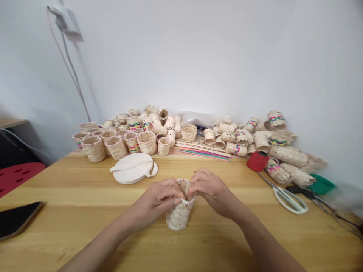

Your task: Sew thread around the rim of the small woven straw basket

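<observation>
**Operator:** What did I have in my hands?

**Observer:** You gripped a pale woven cylindrical cup (178, 215) with both. Your left hand (155, 200) and right hand (211, 192) were clenched around its open rim, which had a thin reddish edging, and your fingers partly hid the opening.

**Operator:** Where was the cup?

**Observer:** It was in the middle of the near part of a light wooden surface (62, 226), tilted, its base low between your forearms. You couldn't tell from the view whether the base touched the wood.

**Operator:** What lay near me?

**Observer:** Just far of your hands sat a flat white round roll of tape (133, 172). Beyond it stretched a heap of woven cups and cylinders (147, 141), some banded in bright colours, beside a bundle of flat coloured strips (202, 152). To your right lay white-handled scissors (290, 201) near a red spool (257, 161). To your left lay a black phone (17, 219).
</observation>
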`<action>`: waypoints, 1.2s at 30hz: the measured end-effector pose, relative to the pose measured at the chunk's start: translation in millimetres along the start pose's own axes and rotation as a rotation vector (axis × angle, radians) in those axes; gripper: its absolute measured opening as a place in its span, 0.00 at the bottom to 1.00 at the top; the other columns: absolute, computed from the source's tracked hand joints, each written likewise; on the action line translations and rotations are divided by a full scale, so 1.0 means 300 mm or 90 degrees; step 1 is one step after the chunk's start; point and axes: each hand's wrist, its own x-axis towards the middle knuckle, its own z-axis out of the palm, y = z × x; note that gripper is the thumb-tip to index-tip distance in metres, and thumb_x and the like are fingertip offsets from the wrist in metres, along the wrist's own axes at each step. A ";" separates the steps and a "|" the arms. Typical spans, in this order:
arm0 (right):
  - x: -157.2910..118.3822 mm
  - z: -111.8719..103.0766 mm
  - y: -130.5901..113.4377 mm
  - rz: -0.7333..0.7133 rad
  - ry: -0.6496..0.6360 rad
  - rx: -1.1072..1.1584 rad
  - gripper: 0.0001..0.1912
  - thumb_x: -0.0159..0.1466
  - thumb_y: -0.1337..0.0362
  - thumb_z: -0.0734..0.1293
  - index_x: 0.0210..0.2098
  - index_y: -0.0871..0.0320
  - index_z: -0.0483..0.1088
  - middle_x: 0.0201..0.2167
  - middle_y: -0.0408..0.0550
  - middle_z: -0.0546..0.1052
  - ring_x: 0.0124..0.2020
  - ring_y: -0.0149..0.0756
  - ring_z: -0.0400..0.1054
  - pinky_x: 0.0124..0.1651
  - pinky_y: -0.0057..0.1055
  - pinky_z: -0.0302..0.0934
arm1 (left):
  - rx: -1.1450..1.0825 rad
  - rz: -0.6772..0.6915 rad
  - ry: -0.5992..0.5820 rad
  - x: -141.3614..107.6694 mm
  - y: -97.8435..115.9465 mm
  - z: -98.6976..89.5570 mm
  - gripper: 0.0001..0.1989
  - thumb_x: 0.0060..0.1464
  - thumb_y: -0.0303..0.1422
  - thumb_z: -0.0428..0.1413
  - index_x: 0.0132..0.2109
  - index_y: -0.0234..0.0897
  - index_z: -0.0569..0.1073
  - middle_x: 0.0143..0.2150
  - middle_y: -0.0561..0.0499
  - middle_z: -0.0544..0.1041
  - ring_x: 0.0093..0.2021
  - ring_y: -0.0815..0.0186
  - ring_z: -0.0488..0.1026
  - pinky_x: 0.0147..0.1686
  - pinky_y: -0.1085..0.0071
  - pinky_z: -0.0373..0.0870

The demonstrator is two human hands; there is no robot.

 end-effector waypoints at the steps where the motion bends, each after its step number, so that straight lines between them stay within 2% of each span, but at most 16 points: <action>1: 0.002 0.000 -0.002 -0.003 -0.009 -0.002 0.19 0.72 0.66 0.52 0.32 0.57 0.70 0.31 0.47 0.72 0.35 0.35 0.62 0.40 0.33 0.54 | 0.004 -0.001 0.004 0.001 0.000 0.003 0.12 0.62 0.32 0.48 0.37 0.36 0.75 0.35 0.49 0.72 0.36 0.67 0.69 0.37 0.75 0.63; 5: 0.006 -0.003 -0.012 0.002 -0.022 -0.006 0.16 0.70 0.68 0.55 0.32 0.57 0.71 0.31 0.45 0.72 0.35 0.34 0.62 0.40 0.32 0.54 | 0.023 -0.003 0.019 0.009 -0.006 0.009 0.14 0.62 0.35 0.48 0.34 0.35 0.74 0.34 0.49 0.72 0.36 0.66 0.69 0.36 0.73 0.63; 10: 0.001 -0.017 -0.013 0.072 -0.006 0.022 0.11 0.69 0.69 0.58 0.37 0.56 0.71 0.34 0.45 0.74 0.38 0.35 0.63 0.42 0.32 0.55 | 0.026 0.003 0.019 0.010 -0.023 0.007 0.13 0.62 0.35 0.48 0.35 0.35 0.75 0.35 0.48 0.72 0.37 0.65 0.69 0.37 0.72 0.63; 13: 0.002 -0.020 -0.016 0.120 0.010 0.027 0.08 0.68 0.71 0.60 0.34 0.57 0.69 0.31 0.44 0.73 0.36 0.35 0.63 0.42 0.32 0.55 | 0.016 0.005 0.022 0.004 -0.032 0.008 0.12 0.62 0.34 0.49 0.37 0.36 0.76 0.36 0.48 0.73 0.37 0.65 0.69 0.38 0.72 0.64; 16: 0.011 -0.024 -0.025 0.140 -0.025 0.016 0.08 0.67 0.72 0.60 0.32 0.57 0.66 0.30 0.42 0.71 0.36 0.33 0.63 0.41 0.30 0.54 | 0.007 0.019 0.031 -0.002 -0.035 0.012 0.12 0.62 0.34 0.49 0.38 0.36 0.76 0.36 0.48 0.73 0.38 0.65 0.70 0.38 0.72 0.64; 20: 0.034 -0.037 -0.041 0.122 -0.101 -0.007 0.09 0.67 0.71 0.61 0.31 0.57 0.68 0.29 0.41 0.71 0.36 0.33 0.64 0.42 0.29 0.55 | 0.005 0.038 0.033 0.000 -0.036 0.020 0.12 0.61 0.33 0.49 0.38 0.36 0.77 0.35 0.48 0.72 0.37 0.65 0.69 0.38 0.73 0.63; 23: 0.045 -0.038 -0.054 0.098 -0.021 -0.096 0.07 0.67 0.71 0.62 0.36 0.57 0.71 0.32 0.43 0.74 0.38 0.35 0.64 0.44 0.32 0.56 | 0.020 0.006 0.088 0.006 -0.049 0.025 0.12 0.61 0.33 0.50 0.35 0.34 0.76 0.31 0.50 0.71 0.34 0.66 0.68 0.35 0.73 0.61; 25: 0.046 -0.028 -0.061 0.048 0.039 -0.168 0.09 0.68 0.71 0.60 0.38 0.57 0.71 0.34 0.46 0.75 0.40 0.37 0.64 0.46 0.35 0.55 | 0.029 -0.026 0.140 0.009 -0.063 0.024 0.13 0.60 0.34 0.50 0.33 0.34 0.75 0.30 0.50 0.69 0.32 0.66 0.67 0.33 0.73 0.61; 28: 0.047 -0.002 -0.067 -0.037 0.035 -0.244 0.09 0.69 0.69 0.59 0.39 0.56 0.71 0.35 0.46 0.75 0.39 0.37 0.63 0.44 0.36 0.55 | 0.029 -0.046 0.175 0.011 -0.075 0.017 0.13 0.58 0.36 0.50 0.33 0.33 0.74 0.29 0.50 0.70 0.32 0.65 0.67 0.33 0.73 0.61; 32: 0.060 0.028 -0.077 -0.078 0.049 -0.324 0.09 0.69 0.68 0.59 0.41 0.55 0.71 0.35 0.46 0.74 0.39 0.36 0.63 0.42 0.35 0.57 | 0.025 -0.033 0.189 0.009 -0.064 0.016 0.14 0.58 0.38 0.50 0.32 0.34 0.74 0.28 0.51 0.69 0.31 0.66 0.66 0.31 0.73 0.61; 36: 0.076 0.080 -0.145 -0.103 0.058 -0.252 0.10 0.70 0.68 0.58 0.40 0.54 0.70 0.41 0.46 0.75 0.48 0.38 0.62 0.53 0.42 0.57 | 0.050 -0.001 0.237 0.008 -0.070 0.026 0.14 0.58 0.36 0.49 0.31 0.35 0.74 0.27 0.52 0.70 0.30 0.66 0.67 0.31 0.72 0.62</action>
